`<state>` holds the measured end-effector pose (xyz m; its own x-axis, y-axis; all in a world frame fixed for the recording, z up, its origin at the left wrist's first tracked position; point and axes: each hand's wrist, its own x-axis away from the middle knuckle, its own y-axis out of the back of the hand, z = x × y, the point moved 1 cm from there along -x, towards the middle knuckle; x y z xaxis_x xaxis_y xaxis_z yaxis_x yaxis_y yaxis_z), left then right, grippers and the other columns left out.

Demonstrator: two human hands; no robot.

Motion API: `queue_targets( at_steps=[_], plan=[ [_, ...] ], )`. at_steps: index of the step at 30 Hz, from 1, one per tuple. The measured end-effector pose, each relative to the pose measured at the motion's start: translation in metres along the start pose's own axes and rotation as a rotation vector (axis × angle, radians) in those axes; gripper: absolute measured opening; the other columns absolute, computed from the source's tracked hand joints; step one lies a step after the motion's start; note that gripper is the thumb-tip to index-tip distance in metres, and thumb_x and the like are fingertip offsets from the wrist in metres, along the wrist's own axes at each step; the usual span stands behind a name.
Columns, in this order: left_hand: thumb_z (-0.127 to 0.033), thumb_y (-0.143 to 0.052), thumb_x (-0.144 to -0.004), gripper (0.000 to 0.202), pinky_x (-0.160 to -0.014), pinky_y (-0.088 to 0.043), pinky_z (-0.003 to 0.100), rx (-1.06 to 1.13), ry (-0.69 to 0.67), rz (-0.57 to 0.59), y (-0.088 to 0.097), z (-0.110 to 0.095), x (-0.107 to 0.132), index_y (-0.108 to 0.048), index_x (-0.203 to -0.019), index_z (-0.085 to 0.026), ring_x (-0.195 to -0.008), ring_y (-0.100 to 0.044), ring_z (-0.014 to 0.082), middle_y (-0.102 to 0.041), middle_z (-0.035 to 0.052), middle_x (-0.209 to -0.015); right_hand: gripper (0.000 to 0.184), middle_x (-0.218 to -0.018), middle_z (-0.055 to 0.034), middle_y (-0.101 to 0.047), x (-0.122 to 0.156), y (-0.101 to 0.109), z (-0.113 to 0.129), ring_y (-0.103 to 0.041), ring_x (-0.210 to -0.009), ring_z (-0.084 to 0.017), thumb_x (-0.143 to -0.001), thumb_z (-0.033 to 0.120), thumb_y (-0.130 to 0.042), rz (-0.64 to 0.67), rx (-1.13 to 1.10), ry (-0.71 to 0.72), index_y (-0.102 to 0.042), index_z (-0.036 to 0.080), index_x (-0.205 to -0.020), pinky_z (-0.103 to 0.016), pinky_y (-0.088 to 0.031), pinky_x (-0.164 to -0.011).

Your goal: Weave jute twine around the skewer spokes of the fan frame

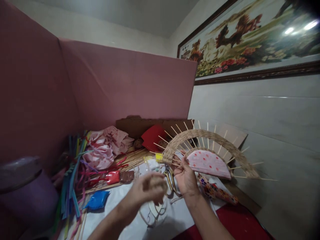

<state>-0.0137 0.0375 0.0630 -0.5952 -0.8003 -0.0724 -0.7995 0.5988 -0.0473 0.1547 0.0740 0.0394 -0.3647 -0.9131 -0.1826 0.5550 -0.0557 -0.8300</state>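
My right hand (186, 178) pinches the left end of a half-round woven fan (210, 134). Thin wooden sticks spread out through its braided straw-coloured band, and a pink dotted fabric half-circle (208, 164) fills its middle. The fan is held up above the right side of the table. To its left, my left hand (146, 188) is blurred, with fingers curled round a beige, roundish bundle (158, 185) that looks like a ball of twine. Scissors (172, 181) with gold-coloured handles lie between and behind my hands. Below my left hand are loops of clear material and thin cord (155, 213).
Pink dotted cloth (105, 146), coloured strips (71, 180) and thin sticks (140, 158) cover the left and back. Blue (97, 200), red (113, 177) and brown packets (127, 177) lie in front. A floral-patterned piece (217, 190) lies right; a purple bin (27, 196) stands far left.
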Motion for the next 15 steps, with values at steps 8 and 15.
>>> queue_targets(
  at_steps=[8, 15],
  plan=[
    [-0.039, -0.033, -0.087, 0.030, -0.046, -0.050, 0.021, 0.826, 0.144, -0.718, 0.075, -0.002, -0.035, -0.047, -0.081, -0.014, -0.060, -0.060, 0.0136, -0.057, 0.0061, -0.070, 0.043, -0.090, -0.0054, -0.068, 0.001, -0.001, -0.001, -0.063, -0.084, -0.020, -0.072, 0.030, -0.062, 0.001, 0.002, 0.014, -0.048, 0.022, -0.112, -0.040, -0.048, -0.078],
    [-0.019, -0.044, -0.083, 0.011, -0.064, -0.053, 0.027, 0.661, -0.030, -0.680, 0.098, -0.003, -0.044, -0.046, -0.091, -0.012, -0.083, -0.063, 0.0189, -0.058, 0.0152, -0.097, 0.041, -0.092, -0.0048, -0.068, 0.004, -0.005, 0.001, -0.063, -0.085, -0.019, -0.074, 0.030, -0.061, 0.030, -0.006, 0.024, -0.048, 0.024, -0.112, -0.040, -0.048, -0.078]
  ],
)
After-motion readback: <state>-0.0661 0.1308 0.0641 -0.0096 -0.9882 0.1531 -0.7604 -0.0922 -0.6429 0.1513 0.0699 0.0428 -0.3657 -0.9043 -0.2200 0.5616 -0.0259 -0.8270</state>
